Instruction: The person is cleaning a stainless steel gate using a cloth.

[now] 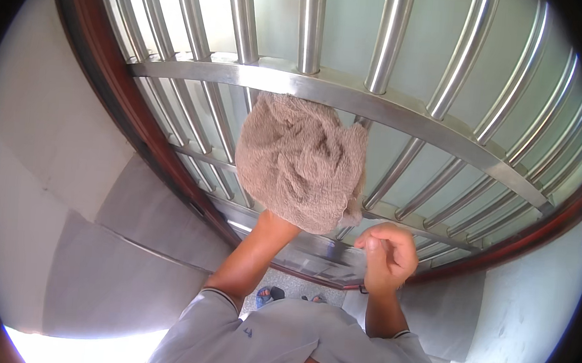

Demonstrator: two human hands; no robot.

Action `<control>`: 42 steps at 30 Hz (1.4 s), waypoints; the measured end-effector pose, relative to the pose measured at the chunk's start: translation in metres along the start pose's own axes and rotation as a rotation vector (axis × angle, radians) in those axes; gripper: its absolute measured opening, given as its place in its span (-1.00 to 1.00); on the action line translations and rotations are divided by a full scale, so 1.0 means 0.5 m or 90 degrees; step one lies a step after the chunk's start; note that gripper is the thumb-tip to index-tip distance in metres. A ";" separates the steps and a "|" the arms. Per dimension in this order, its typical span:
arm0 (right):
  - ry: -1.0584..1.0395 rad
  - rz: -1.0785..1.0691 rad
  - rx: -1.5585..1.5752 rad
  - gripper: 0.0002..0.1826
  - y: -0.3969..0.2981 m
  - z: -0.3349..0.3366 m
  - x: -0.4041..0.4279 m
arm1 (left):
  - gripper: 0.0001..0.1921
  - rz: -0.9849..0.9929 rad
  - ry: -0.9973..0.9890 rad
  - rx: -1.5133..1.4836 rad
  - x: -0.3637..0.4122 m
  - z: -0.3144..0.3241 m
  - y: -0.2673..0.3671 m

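A crumpled brown terry cloth (300, 164) covers my left hand (279, 225), so that only the wrist and forearm show below it. The fingers are hidden under the fabric, which is bunched up in front of a stainless steel grille (337, 92). The cloth's upper edge meets or overlaps the underside of the grille's horizontal rail; whether it touches cannot be told. To the right of the cloth and a little lower, my right hand (391, 257) hangs in front of the bars with its fingers curled loosely together. Nothing shows in it.
A dark red frame (144, 148) borders the grille, with pale panes (351, 39) behind the bars. Walls with grey lower panels (132, 281) stand close on both sides. My sandalled feet (264, 296) are on a speckled floor (291, 284) below.
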State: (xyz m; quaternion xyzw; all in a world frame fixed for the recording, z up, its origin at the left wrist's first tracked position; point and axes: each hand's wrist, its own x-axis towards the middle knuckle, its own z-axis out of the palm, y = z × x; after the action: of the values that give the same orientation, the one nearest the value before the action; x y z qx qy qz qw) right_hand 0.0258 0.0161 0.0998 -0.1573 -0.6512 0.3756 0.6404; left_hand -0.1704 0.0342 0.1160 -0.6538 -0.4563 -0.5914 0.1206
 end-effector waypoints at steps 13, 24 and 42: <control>-0.170 0.103 0.078 -0.89 0.005 0.002 -0.042 | -0.37 0.052 -0.155 0.334 -0.007 0.008 0.018; -0.208 0.111 0.024 -0.92 0.001 -0.006 -0.080 | -0.44 -0.010 -0.200 0.226 -0.109 0.007 0.004; -0.239 0.197 0.031 -0.91 -0.008 0.038 -0.113 | -0.49 -0.138 -0.152 -0.120 -0.199 -0.032 -0.105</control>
State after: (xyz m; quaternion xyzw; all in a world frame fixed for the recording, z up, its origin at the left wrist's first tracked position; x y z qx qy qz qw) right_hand 0.0162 -0.0305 0.0641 -0.1667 -0.7178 0.5074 0.4466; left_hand -0.2080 0.0070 0.0125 -0.6747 -0.4775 -0.5595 -0.0607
